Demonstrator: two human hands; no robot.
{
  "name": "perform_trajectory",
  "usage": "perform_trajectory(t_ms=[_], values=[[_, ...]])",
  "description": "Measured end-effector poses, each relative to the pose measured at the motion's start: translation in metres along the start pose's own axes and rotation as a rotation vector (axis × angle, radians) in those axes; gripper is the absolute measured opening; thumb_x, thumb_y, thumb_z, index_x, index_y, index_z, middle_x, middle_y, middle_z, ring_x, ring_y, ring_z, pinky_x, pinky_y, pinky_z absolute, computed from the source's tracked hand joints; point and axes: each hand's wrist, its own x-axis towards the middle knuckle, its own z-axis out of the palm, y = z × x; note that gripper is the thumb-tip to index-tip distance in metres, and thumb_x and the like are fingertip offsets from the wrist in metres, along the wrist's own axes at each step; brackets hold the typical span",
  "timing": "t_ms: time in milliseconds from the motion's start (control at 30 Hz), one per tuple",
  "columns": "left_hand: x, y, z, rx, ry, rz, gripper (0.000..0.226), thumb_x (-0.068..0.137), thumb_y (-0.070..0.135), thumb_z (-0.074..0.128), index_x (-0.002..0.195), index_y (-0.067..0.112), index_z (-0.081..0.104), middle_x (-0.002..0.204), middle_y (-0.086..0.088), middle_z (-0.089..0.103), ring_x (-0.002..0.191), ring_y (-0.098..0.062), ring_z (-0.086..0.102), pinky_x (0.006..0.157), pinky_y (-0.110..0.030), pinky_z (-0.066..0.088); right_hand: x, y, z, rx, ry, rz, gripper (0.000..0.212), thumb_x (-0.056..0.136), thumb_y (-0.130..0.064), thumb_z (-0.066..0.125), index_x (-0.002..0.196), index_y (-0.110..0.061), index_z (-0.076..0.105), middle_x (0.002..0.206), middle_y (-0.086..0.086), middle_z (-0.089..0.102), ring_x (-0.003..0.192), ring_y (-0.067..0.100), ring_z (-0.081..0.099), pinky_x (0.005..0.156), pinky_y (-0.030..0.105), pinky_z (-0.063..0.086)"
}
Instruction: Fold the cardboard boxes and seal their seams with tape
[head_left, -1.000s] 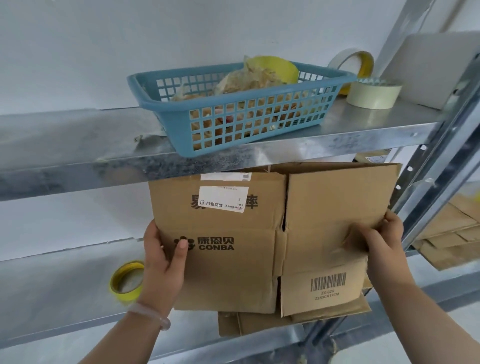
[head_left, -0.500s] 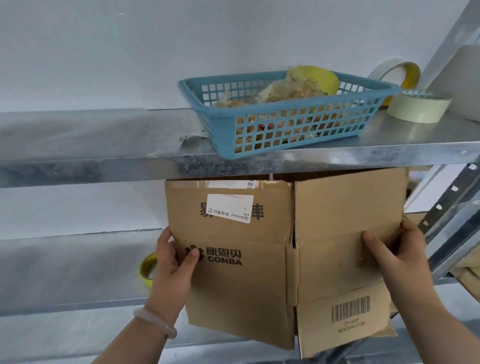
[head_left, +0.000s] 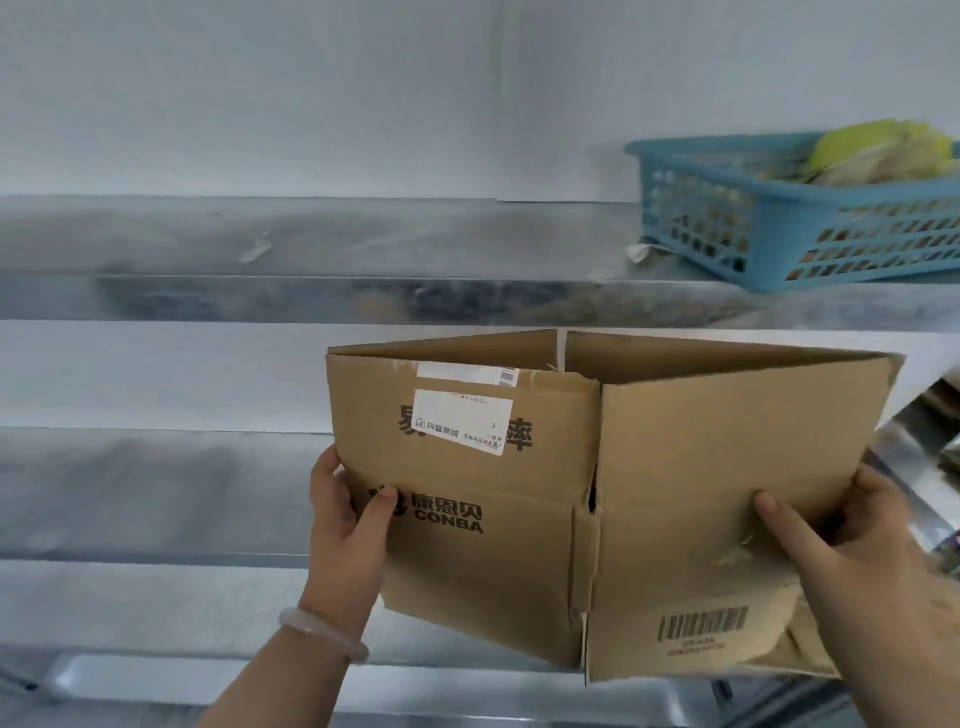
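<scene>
As the left hand and right hand are pinching the box by its side edges, thumbs in front and fingers behind, pushing evenly inward is likely squaring it best.

A plain pale wall stands behind galvanized metal shelving, evenly lit, with soft glare on the steel. At the far right of the upper shelf sits a blue plastic lattice basket holding crumpled yellowish material. A lower shelf runs beneath.
</scene>
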Motion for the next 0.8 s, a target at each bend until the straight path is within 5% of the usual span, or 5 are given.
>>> perform_trajectory(t_ms=[233,500,600,800], values=[[0.043,0.008,-0.144,0.052,0.069,0.026,0.051,0.076,0.023,0.049,0.116,0.053,0.048,0.12,0.012,0.057,0.11,-0.004,0.053,0.09,-0.03,0.039,-0.102,-0.048,0.12,0.159,-0.071,0.008,0.076,0.054,-0.049,0.078,0.12,-0.043,0.04,0.13,-0.004,0.053,0.119,0.009,0.052,0.103,0.044,0.044],[0.08,0.022,-0.232,0.077,0.266,0.0,0.045,0.075,0.024,0.046,0.113,0.049,0.049,0.111,0.015,0.061,0.096,0.002,0.058,0.082,-0.028,0.044,-0.136,-0.074,0.217,0.066,-0.199,-0.006,0.081,0.058,-0.056,0.074,0.128,-0.038,0.036,0.125,-0.013,0.052,0.112,0.0,0.053,0.094,0.029,0.044],[0.086,0.018,-0.252,0.076,0.294,0.002,0.044,0.079,0.019,0.044,0.112,0.047,0.048,0.112,0.014,0.061,0.102,-0.004,0.057,0.083,-0.027,0.043,-0.131,-0.077,0.246,-0.005,-0.276,-0.039,0.079,0.066,-0.051,0.076,0.133,-0.037,0.036,0.129,-0.012,0.048,0.119,0.013,0.05,0.096,0.034,0.045],[0.107,0.015,-0.272,0.162,0.306,-0.04,0.041,0.092,0.014,0.041,0.121,0.043,0.047,0.112,0.016,0.059,0.107,-0.007,0.056,0.083,-0.025,0.044,-0.129,-0.076,0.296,-0.091,-0.437,-0.067,0.088,0.072,-0.048,0.079,0.144,-0.035,0.029,0.142,-0.009,0.043,0.123,0.011,0.047,0.103,0.04,0.047]])
